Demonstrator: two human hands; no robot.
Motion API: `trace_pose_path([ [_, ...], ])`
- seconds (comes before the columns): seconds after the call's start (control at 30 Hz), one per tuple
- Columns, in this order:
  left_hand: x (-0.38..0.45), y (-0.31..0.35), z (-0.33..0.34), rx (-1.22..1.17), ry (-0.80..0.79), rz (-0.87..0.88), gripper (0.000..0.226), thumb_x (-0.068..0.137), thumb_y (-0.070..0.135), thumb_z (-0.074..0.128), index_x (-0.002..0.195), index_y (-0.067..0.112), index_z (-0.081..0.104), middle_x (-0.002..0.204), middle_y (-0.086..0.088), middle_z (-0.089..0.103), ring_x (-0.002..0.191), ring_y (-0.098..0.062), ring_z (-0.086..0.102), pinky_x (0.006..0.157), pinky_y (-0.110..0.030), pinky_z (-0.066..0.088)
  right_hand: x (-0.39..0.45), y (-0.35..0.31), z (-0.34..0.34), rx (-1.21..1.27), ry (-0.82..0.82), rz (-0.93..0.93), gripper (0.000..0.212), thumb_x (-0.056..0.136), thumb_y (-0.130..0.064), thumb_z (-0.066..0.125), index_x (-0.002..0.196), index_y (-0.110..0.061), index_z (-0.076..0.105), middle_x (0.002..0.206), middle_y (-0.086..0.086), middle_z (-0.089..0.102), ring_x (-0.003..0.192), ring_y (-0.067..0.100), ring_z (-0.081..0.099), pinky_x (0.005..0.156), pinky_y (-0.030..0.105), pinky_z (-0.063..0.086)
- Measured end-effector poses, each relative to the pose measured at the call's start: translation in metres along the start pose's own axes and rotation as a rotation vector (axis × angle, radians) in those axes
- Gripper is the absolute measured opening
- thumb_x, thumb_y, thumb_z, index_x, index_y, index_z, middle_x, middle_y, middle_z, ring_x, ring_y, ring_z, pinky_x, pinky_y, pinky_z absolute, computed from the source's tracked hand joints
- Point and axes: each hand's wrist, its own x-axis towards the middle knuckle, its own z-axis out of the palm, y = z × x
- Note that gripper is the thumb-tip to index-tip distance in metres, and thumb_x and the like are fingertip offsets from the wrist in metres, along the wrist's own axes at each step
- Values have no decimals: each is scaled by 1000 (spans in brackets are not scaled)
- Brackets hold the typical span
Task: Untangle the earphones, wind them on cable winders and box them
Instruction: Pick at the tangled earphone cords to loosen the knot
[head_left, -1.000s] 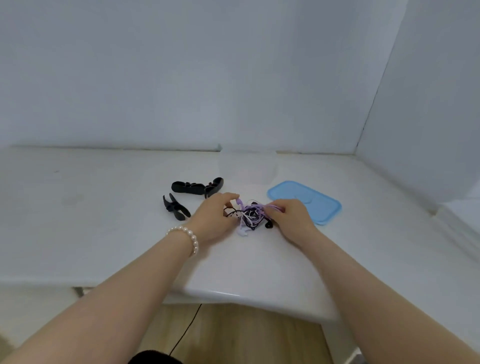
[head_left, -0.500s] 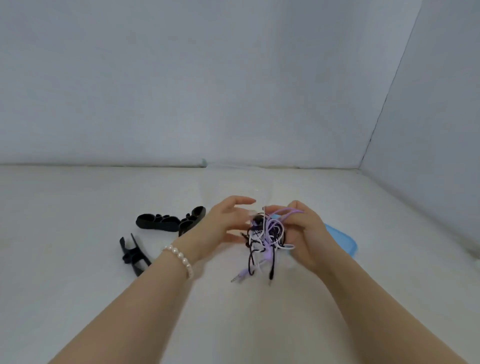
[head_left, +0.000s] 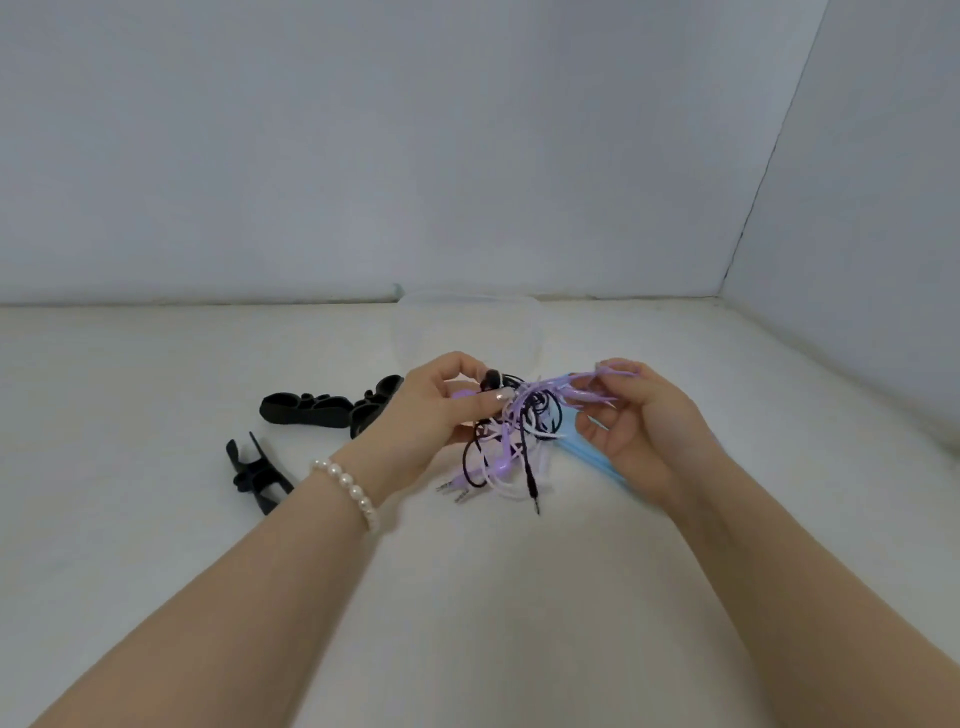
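A tangle of earphones (head_left: 511, 436) in purple, black and white hangs in the air between my hands, above the white table (head_left: 156, 519). My left hand (head_left: 434, 410) pinches the tangle at its left side, near a black earbud. My right hand (head_left: 639, 421) pinches purple cable strands and holds them out to the right. Several jack plugs dangle below the knot. Black cable winders lie on the table to the left: two together (head_left: 332, 408) and one (head_left: 254, 475) nearer me.
A clear plastic box (head_left: 467, 325) stands behind my hands near the back wall. A light blue lid (head_left: 587, 452) lies on the table, mostly hidden under my right hand. A wall closes the right side.
My hands lifted the tangle off the table and drew apart. My right hand has pulled purple strands out to the right. The view has tilted and moved closer.
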Motion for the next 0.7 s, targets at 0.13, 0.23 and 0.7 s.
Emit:
trace_pose_path([
  [0.13,-4,-1,1,-50,107,26,21,80,-6,64,92,10,60,76,-8,69,54,-12,63,48,-21,51,-3,0,-3,98,128,45,22,92,0,45,76,-12,54,53,1,61,40,10,56,40,13,41],
  [0.23,-5,-6,0,334,255,129,27,78,-4,63,91,19,57,88,-3,63,52,-6,58,47,-19,47,-2,0,-3,11,188,73,23,92,3,43,77,-10,56,60,3,47,34,7,38,32,12,26],
  [0.7,-9,0,4,281,-32,80,26,70,37,73,94,30,64,99,4,64,88,-17,64,79,-31,52,-11,-16,-6,50,-55,218,21,92,-1,38,87,-5,58,44,0,45,28,5,33,28,11,17],
])
